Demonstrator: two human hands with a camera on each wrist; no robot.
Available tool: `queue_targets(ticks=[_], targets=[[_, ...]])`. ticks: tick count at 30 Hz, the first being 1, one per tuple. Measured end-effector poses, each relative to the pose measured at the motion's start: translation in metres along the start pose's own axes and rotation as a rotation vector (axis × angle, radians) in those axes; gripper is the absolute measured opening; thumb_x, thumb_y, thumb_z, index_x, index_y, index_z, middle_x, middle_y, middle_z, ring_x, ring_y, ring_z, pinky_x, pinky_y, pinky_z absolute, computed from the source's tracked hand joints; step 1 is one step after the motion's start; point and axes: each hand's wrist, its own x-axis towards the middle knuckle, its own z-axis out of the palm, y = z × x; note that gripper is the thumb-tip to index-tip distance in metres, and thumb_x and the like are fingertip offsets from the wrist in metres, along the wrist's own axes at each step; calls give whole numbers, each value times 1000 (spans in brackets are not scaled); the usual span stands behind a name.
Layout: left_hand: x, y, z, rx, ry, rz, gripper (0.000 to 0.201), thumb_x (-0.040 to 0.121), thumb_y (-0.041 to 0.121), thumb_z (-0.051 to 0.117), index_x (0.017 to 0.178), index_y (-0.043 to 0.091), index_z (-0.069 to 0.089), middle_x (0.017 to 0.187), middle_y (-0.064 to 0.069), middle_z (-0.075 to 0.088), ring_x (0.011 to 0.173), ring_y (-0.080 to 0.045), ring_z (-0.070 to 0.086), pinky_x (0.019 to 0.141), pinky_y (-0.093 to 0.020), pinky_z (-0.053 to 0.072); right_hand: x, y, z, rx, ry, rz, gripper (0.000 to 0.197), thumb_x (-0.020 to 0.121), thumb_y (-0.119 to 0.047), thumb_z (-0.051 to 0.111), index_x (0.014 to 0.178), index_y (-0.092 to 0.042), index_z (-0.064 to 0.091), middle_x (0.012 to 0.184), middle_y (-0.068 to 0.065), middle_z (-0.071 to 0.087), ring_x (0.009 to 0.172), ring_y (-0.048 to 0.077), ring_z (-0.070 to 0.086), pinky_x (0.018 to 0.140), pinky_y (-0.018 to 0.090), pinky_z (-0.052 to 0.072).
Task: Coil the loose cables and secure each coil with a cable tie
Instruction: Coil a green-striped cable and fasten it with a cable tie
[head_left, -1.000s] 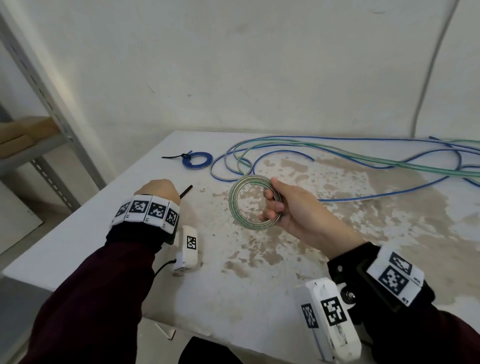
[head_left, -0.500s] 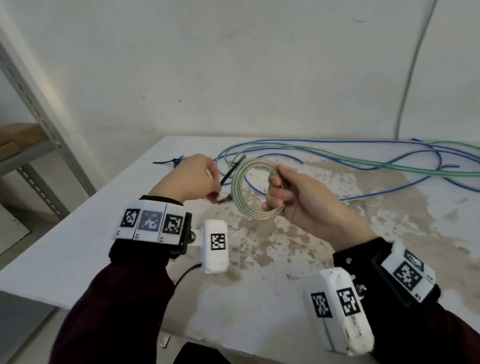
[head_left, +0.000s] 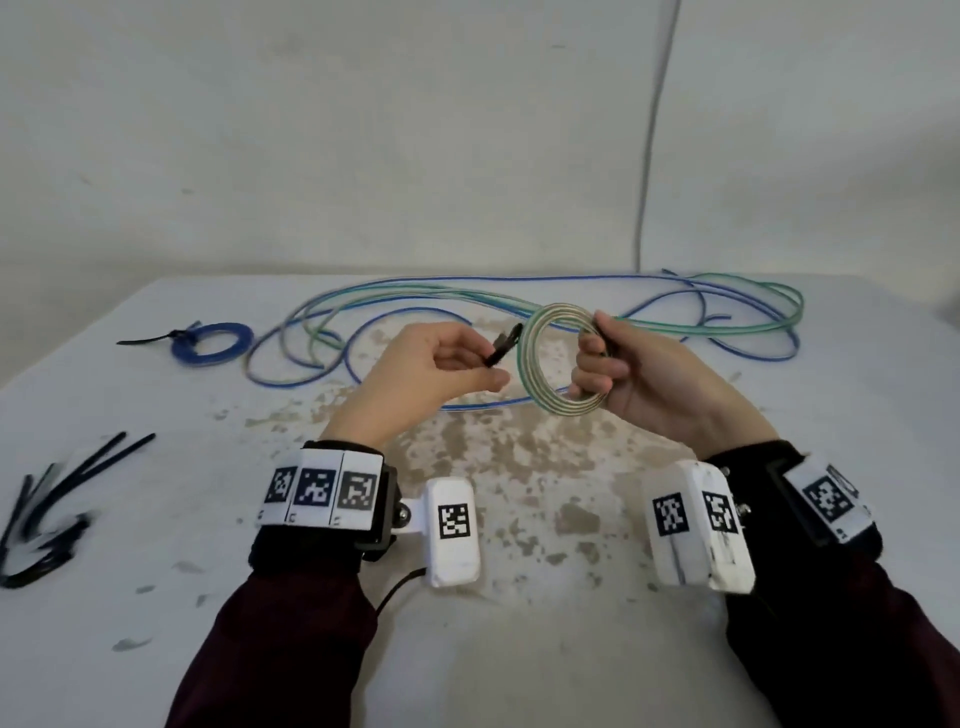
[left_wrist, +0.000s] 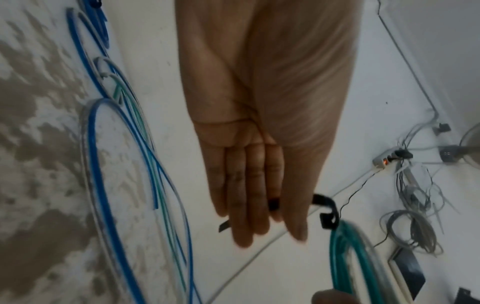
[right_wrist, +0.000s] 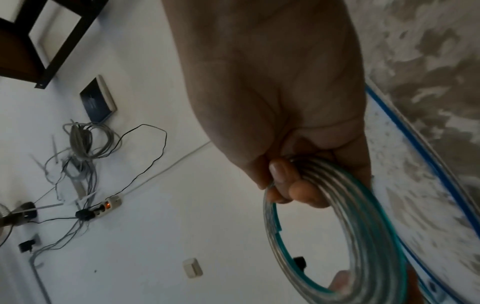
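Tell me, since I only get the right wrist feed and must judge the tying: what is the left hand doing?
Observer: The left hand pinches a black tie just left of the coil that the right hand grips.
Operator: Is any coil tied already?
Observer: Yes, a blue coil with a tie on it lies at the far left of the table.
Operator: Any ties left?
Observer: Spare ties lie by the table's left edge.
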Motion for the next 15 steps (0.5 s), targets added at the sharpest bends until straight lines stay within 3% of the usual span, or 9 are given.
queue_targets(ticks=[2, 6, 9, 12, 15], targets=[[2, -3, 6, -16, 47, 53, 2, 82, 9, 71, 82, 8, 69, 71, -6, 72, 70, -17, 69, 84, -33, 53, 0, 3, -4, 3, -23, 26, 32, 94, -33, 36, 69, -14, 41, 45, -8, 28, 45, 11, 34, 62, 25, 51], [-1, -11, 7, -34, 82, 93, 17, 94, 11, 57, 89, 17, 72, 69, 2, 70, 67, -12, 66, 78, -29, 53, 2, 11, -2, -147, -37, 42, 38, 102, -30, 29, 70, -13, 43, 48, -6, 28, 47, 13, 35, 63, 26, 49], [-4, -10, 10, -63, 104, 73, 18, 96, 10, 53, 95, 12, 71, 77, 0, 71, 73, -8, 67, 75, -19, 52, 1, 18, 0, -243, -83, 76, 38, 102, -29, 31, 71, -11, 45, 52, -4, 25, 49, 14, 36, 64, 27, 50], [-7, -7, 14, -133, 92, 62, 20, 97, 9, 51, 97, 9, 71, 81, -6, 70, 74, -11, 68, 75, -22, 54, 0, 23, 1, -326, -113, 116, 37, 102, -30, 34, 72, -11, 46, 54, -3, 24, 51, 15, 36, 67, 27, 49], [-9, -4, 18, -167, 66, 53, 17, 95, 9, 54, 97, 11, 71, 75, -5, 69, 68, -13, 67, 72, -25, 56, -2, 23, 3, -398, -125, 128, 37, 101, -31, 34, 72, -11, 46, 54, -2, 25, 51, 14, 37, 67, 28, 40]])
